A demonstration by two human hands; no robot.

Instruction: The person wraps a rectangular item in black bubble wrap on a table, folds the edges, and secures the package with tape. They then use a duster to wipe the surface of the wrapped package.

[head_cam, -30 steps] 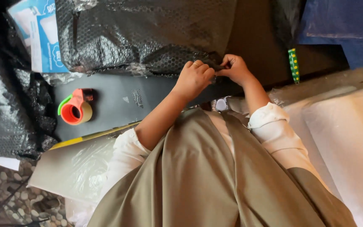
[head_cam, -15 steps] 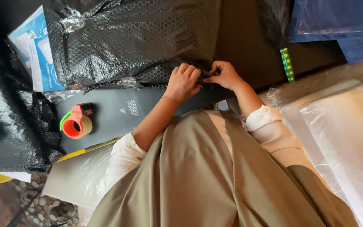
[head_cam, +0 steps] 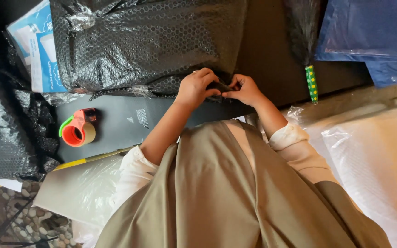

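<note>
A large parcel wrapped in black bubble wrap (head_cam: 148, 43) lies in front of me on a dark surface. My left hand (head_cam: 196, 87) and my right hand (head_cam: 243, 89) meet at its near right corner. Both pinch the black wrap's edge (head_cam: 219, 87) between fingers and thumbs. A ring shows on my left hand. My cream sleeves and a khaki garment fill the lower middle of the view.
An orange tape dispenser (head_cam: 76, 128) rests on a grey flat box (head_cam: 116, 121) to the left. Black bubble wrap (head_cam: 5, 133) is piled at far left, with a blue-and-white package (head_cam: 35, 46) behind. Blue plastic bags (head_cam: 368, 32) lie at top right, clear plastic sheets (head_cam: 377, 156) at right, a green dotted handle (head_cam: 312, 82) nearby.
The view has shifted, so the parcel and hands sit lower and further left in frame. Both hands stay together on the wrap's edge, fingers working slightly.
</note>
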